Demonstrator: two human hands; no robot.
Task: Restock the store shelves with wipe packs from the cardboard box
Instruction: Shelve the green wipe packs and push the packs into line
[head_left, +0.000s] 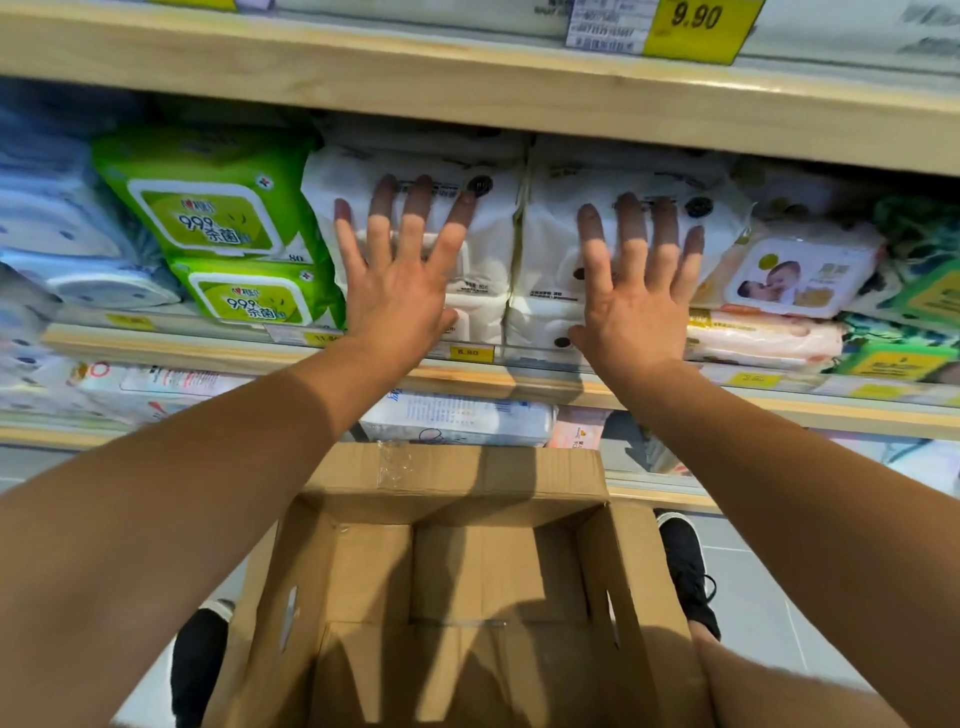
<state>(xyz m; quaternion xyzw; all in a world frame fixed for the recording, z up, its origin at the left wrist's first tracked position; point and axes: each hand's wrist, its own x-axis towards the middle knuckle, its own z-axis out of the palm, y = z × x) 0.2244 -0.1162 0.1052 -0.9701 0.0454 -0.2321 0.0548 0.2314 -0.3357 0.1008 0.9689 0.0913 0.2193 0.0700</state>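
Two stacks of white wipe packs stand side by side on the middle wooden shelf (519, 382). My left hand (402, 275) lies flat with spread fingers against the left white pack (488, 249). My right hand (636, 291) presses flat on the right white pack (556, 244) in the same way. Neither hand grips anything. Below my arms, the open cardboard box (457, 561) sits on the floor, and its visible inside holds no packs.
Green wipe packs (208, 218) stand left of the white ones, blue-white packs (57, 228) farther left. A baby-picture pack (800, 275) and pink packs (763, 338) lie to the right. The upper shelf (467, 83) with a yellow price tag (696, 26) overhangs. My black shoes (685, 566) flank the box.
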